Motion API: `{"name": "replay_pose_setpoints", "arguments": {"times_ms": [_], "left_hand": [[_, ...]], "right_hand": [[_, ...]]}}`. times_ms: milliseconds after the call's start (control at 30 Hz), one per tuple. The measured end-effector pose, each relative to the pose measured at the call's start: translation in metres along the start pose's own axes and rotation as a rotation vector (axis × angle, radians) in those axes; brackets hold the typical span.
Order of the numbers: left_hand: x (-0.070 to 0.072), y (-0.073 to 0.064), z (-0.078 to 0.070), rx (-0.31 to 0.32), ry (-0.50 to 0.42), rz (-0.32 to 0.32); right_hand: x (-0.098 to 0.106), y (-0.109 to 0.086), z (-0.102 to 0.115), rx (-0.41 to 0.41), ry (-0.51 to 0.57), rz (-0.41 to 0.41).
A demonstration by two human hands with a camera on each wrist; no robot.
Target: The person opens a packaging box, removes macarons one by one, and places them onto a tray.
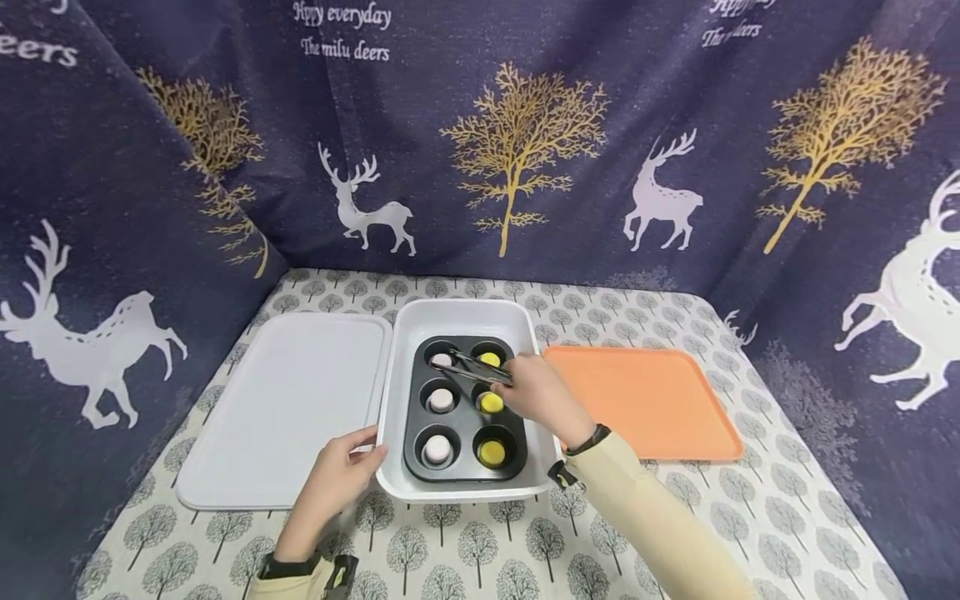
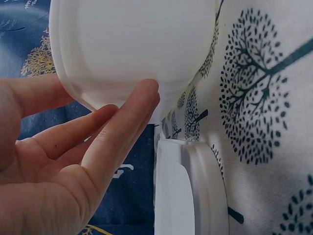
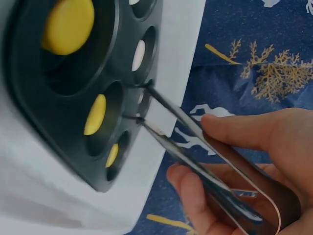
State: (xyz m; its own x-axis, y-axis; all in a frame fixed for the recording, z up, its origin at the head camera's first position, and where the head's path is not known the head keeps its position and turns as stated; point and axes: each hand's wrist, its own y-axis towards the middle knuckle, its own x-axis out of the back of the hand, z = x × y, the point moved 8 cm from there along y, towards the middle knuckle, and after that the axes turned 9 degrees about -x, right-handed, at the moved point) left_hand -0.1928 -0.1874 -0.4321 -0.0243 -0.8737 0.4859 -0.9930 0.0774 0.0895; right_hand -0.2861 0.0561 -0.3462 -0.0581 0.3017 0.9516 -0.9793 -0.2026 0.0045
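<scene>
Navy fabric (image 1: 427, 117) hangs behind the surface (image 1: 441, 546) and along both its sides, printed with golden trees (image 1: 516, 150), white deer (image 1: 378, 218) and white lettering (image 1: 342, 15) that reads in part "The milu deers". Grey trees (image 1: 785, 514) pattern the surface's pale covering (image 1: 757, 537). The fabric creases in places.

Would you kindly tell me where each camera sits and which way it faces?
Head: worn on the head, facing forward and down at the muffin pan in the white bin; the left hand, right hand and sleeves show.
Left wrist: worn on that wrist, facing the white bin's side; only the left hand shows.
Right wrist: worn on that wrist, facing along the tongs towards the muffin pan; only the right hand shows.
Head and right wrist share muffin pan and tongs.
</scene>
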Motion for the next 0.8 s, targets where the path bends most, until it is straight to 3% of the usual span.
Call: {"name": "replay_pose_setpoints", "arguments": {"times_ms": [333, 800], "left_hand": [[-0.004, 0.000, -0.002, -0.015, 0.021, -0.006], [-0.012, 0.000, -0.002, 0.000, 0.014, -0.012]], "right_hand": [[0.006, 0.007, 0.029, 0.000, -0.087, 0.069], [0.008, 0.000, 0.026, 0.060, -0.054, -0.067]]}}
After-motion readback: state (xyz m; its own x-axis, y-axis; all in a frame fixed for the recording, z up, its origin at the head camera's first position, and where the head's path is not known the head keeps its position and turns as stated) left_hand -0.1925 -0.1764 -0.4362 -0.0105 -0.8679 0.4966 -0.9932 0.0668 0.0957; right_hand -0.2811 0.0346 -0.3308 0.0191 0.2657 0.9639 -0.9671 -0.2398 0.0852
